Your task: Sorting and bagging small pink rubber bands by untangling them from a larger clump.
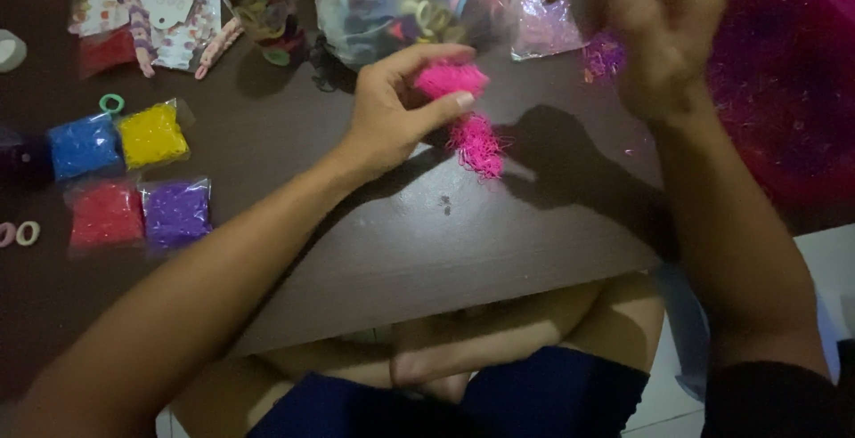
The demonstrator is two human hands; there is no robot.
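The clump of pink rubber bands (461, 109) sits between the thumb and forefinger of the left hand (392, 113), with its upper mass pinched at the fingertips and a loose tail hanging down until it meets the dark brown table (427, 224) just below the hand. The left forearm enters from the lower left and runs diagonally up to the table centre; the wrist is bent slightly, palm turned right, and the thumb and forefinger are closed on the clump while the other fingers curl behind it. The right hand (655, 24) is raised above the table at upper right, its forearm rising steeply from the lower right corner. It is motion-blurred; the fingers appear bent and bunched downward, and it cannot be told whether they grip anything. Just beside it lies a clear bag of purple bands (570, 20). Behind the left hand stands a clear bag of mixed hair ties (401, 6). Well apart at the left edge lie 4 small packets in a 2-by-2 block: blue packet (83, 146), yellow packet (151, 135), red packet (105, 214) and purple packet (175, 213). A green ring (111, 103) lies just above them.
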